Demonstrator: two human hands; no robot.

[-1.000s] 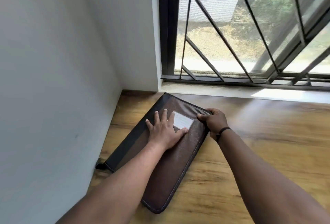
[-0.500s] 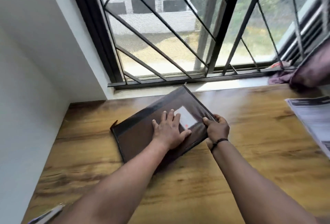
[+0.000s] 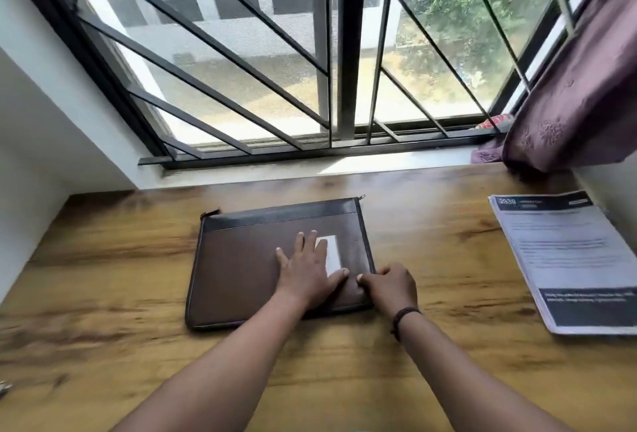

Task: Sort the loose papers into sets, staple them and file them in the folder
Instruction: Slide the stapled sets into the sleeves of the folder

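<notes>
A dark brown zippered folder [image 3: 241, 266] lies flat and closed on the wooden table [image 3: 431, 249], its long side facing me. It has a white label [image 3: 332, 255] on its cover. My left hand [image 3: 308, 274] rests flat on the cover with fingers spread, partly over the label. My right hand [image 3: 391, 285] grips the folder's near right corner with curled fingers. A stack of printed papers [image 3: 568, 259] with black header bands lies at the right of the table, apart from both hands.
A barred window [image 3: 310, 69] and its sill run along the table's far edge. A purple curtain [image 3: 579, 87] hangs at the right. A white wall closes the left side. A small metallic object [image 3: 5, 388] shows at the left edge.
Both hands have swung the folder from a slanted position by the left wall to lie square in the table's middle. The view has turned right, bringing the papers and curtain fully into sight.
</notes>
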